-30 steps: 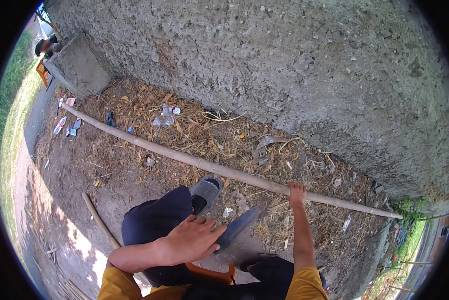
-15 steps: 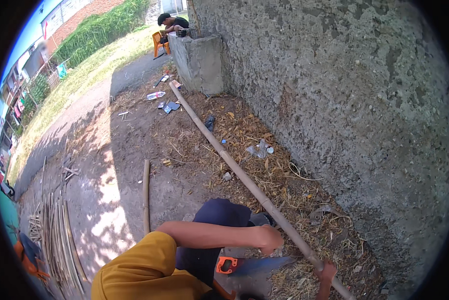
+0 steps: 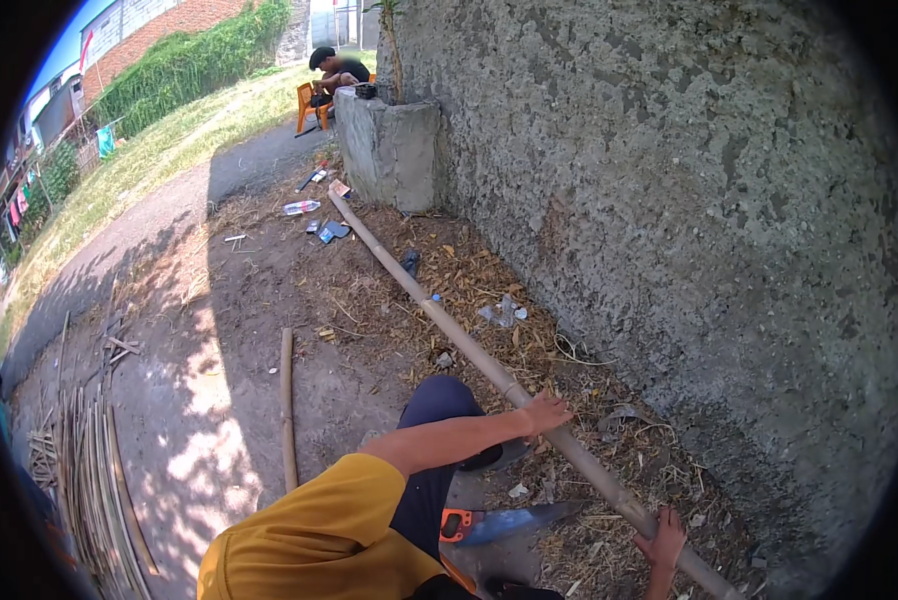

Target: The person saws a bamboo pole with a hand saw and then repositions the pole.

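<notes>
A long bamboo pole (image 3: 467, 347) runs slantwise from the far ground beside the wall to the lower right edge. My left hand (image 3: 547, 413) lies over the pole's top with its fingers bent round it. Lower down, my right hand (image 3: 666, 540) grips the same pole, thumb on the near side. A handsaw (image 3: 514, 523) with an orange handle lies on the ground below my left forearm, beside my bent knee. Part of its blade is in shade.
A rough concrete wall (image 3: 669, 200) rises along the right. Shorter bamboo (image 3: 287, 410) lies at left, and a pile of split bamboo strips (image 3: 99, 480) farther left. A plastic bottle (image 3: 301, 208) and litter lie near a concrete block (image 3: 394, 150). Beyond it a person (image 3: 341, 75) sits on an orange chair.
My left hand has moved up and forward from beside the pole onto it. My right hand stays on the pole, which appears slightly shifted as the view has turned.
</notes>
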`<action>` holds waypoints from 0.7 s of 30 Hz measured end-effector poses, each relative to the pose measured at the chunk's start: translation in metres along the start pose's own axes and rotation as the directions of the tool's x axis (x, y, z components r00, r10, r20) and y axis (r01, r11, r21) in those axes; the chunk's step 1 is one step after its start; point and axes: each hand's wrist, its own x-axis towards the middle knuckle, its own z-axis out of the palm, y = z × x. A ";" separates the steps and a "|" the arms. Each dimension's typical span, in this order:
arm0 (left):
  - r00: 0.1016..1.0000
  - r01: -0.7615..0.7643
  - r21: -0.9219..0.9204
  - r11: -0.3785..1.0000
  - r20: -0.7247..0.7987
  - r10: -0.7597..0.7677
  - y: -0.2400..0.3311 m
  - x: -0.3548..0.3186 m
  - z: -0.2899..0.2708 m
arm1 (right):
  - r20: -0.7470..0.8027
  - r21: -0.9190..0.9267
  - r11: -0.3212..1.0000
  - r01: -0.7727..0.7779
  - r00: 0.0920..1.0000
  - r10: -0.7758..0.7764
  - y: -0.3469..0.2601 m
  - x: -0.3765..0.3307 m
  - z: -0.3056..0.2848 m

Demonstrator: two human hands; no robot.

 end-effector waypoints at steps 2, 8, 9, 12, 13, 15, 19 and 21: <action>0.998 -0.018 0.018 1.000 -0.060 0.019 -0.006 -0.001 0.021 | 0.020 0.021 0.999 0.025 0.999 -0.025 -0.009 -0.004 0.003; 0.980 0.036 -0.137 0.990 0.199 -0.008 -0.012 0.010 0.044 | 0.036 0.040 0.996 0.084 0.996 -0.085 -0.014 -0.008 0.020; 0.979 0.027 -0.148 0.989 0.203 0.004 -0.004 0.012 0.043 | 0.032 0.051 0.994 0.097 0.995 -0.099 -0.008 -0.017 0.020; 0.990 -0.097 -0.155 0.983 0.087 0.112 0.019 0.021 0.020 | -0.016 0.015 1.000 0.016 1.000 -0.016 0.001 -0.040 0.004; 0.988 -0.150 -0.119 0.981 -0.035 0.147 0.018 0.019 0.019 | -0.011 0.016 1.000 0.019 1.000 -0.018 -0.001 -0.038 -0.002; 0.973 -0.193 -0.083 0.978 -0.147 0.179 0.016 0.015 0.015 | -0.084 0.029 0.999 -0.020 0.996 0.023 -0.006 -0.031 -0.016; 0.942 -0.223 -0.048 0.974 -0.268 0.202 0.033 0.011 -0.022 | -0.125 -0.037 0.990 -0.136 0.984 0.130 0.005 -0.030 -0.035; 0.964 -0.175 -0.031 0.984 -0.209 0.165 0.041 0.006 -0.039 | -0.121 -0.030 0.978 -0.207 0.972 0.202 0.008 -0.029 -0.041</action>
